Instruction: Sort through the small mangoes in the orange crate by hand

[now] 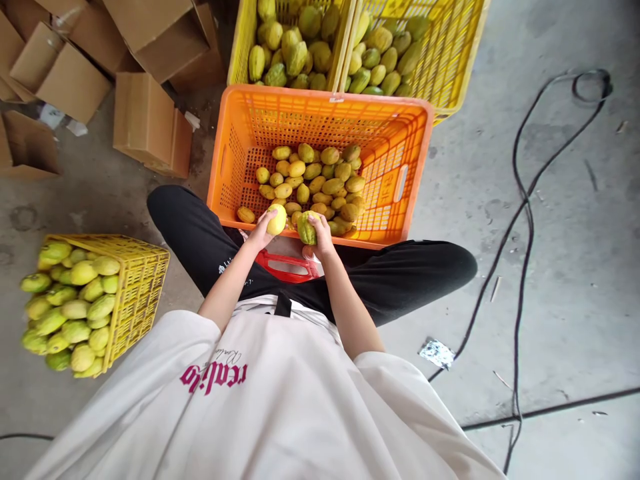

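Observation:
My left hand (261,231) is closed around a smooth, pale yellow oval fruit (277,220). Beside it, my right hand (323,235) grips a greener, ridged fruit (306,229). Both fruits are held over the near rim of an orange plastic crate (320,100), a small gap between them. On the crate's floor lies a loose heap of yellow and green-brown oval fruits (313,171), with one fruit (245,214) apart at the near left corner. The exact kind of fruit is unclear.
Behind the orange crate stand two yellow crates (463,53) holding larger greenish fruits. Another yellow crate (140,287), heaped with fruit, is at the left. Cardboard boxes (145,120) lie at the far left. A black cable (526,200) runs over the floor at right. A red plastic seat (287,275) shows between my legs.

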Tool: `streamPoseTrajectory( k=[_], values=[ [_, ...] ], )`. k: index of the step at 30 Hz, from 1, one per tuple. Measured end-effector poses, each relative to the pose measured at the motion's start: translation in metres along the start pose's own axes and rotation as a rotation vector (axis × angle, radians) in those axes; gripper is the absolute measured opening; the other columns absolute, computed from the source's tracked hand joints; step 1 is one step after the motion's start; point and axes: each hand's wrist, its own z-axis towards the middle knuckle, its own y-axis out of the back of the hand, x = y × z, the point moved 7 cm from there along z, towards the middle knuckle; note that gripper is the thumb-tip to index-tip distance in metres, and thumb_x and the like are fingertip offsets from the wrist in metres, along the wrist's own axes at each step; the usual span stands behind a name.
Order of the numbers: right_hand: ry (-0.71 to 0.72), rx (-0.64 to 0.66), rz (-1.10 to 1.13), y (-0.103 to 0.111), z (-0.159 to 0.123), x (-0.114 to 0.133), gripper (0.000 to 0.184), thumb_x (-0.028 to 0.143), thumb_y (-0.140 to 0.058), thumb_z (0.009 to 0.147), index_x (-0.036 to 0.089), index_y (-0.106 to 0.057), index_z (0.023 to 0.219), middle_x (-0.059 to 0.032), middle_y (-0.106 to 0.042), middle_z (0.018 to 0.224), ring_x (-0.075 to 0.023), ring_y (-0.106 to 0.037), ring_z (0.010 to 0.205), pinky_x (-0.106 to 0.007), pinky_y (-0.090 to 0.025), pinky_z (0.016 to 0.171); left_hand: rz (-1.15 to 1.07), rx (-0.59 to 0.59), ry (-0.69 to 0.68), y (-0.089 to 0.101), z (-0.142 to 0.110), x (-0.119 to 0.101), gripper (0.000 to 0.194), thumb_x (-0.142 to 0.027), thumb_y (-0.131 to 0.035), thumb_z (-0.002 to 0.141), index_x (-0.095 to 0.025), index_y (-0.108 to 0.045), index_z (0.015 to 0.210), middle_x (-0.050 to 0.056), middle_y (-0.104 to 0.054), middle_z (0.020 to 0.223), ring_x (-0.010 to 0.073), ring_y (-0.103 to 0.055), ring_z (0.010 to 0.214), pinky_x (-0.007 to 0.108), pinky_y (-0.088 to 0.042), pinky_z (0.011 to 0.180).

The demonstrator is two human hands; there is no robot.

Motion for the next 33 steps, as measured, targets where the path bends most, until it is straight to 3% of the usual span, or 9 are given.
streamPoseTrajectory(
  k=[5,10,17,24,30,33],
  values=[
    [-0.048,-0.027,0.065,-0.0017,0.0012,-0.0027,0.039,0.057,-0.071,0.075,0.025,-0.059,0.092,0.0002,-0.072,0.079,-0.0234,-0.074,0.077,-0.044,-0.065,0.075,-0.025,0.026,0.009,0.0012,0.0034,0.0021,0.013,-0.026,-0.062,0.09,-0.016,-0.069,0.094,0.007,-0.073,0.086,0.0174,-0.072,0.089,0.027,-0.06,0.083],
    [-0.123,-0.024,0.088,-0.0051,0.0002,-0.0071,0.045,0.068,-0.06,0.079,0.024,-0.063,0.088,-0.0024,-0.071,0.073,-0.0254,-0.073,0.078,-0.041,-0.065,0.069,-0.024,0.025,-0.006,0.0038,0.0051,0.0032,0.015,-0.03,-0.065,0.088,-0.018,-0.067,0.095,0.005,-0.072,0.084,0.0157,-0.072,0.082,0.025,-0.062,0.076],
    [0.011,-0.051,0.001,0.0012,-0.001,0.0013,0.045,0.064,-0.075,0.072,0.026,-0.061,0.09,0.0023,-0.069,0.081,-0.0178,-0.069,0.078,-0.029,-0.06,0.065,-0.022,0.037,0.007,0.0015,0.0045,0.0015,0.012,-0.025,-0.057,0.093,-0.017,-0.066,0.092,0.005,-0.07,0.085,0.0157,-0.072,0.083,0.027,-0.061,0.078],
    [0.04,-0.008,-0.013,0.001,0.0015,0.0012,0.05,0.064,-0.082,0.066,0.027,-0.061,0.094,0.0007,-0.07,0.086,-0.0195,-0.068,0.082,-0.032,-0.061,0.068,0.041,0.01,0.017,0.0014,0.0046,0.0016,0.016,-0.028,-0.057,0.094,-0.017,-0.067,0.098,0.007,-0.072,0.091,0.0183,-0.072,0.097,0.029,-0.059,0.088],
    [0.057,-0.015,-0.037,0.0036,0.0011,0.0009,0.051,0.053,-0.088,0.061,0.028,-0.06,0.097,0.0028,-0.069,0.09,-0.0172,-0.069,0.081,-0.03,-0.06,0.07,0.01,0.04,0.01,0.0,0.005,0.0011,0.019,-0.028,-0.055,0.094,-0.016,-0.069,0.093,0.007,-0.072,0.085,0.0172,-0.072,0.085,0.028,-0.061,0.084],
    [0.015,0.01,0.031,-0.0001,0.0007,-0.0004,0.044,0.055,-0.08,0.07,0.026,-0.059,0.097,0.0012,-0.07,0.089,-0.0186,-0.071,0.076,-0.036,-0.062,0.072,-0.006,0.025,0.051,-0.0004,0.0016,0.0015,0.027,-0.034,-0.051,0.096,-0.015,-0.07,0.092,0.008,-0.072,0.081,0.0187,-0.072,0.079,0.031,-0.061,0.083]
  ],
)
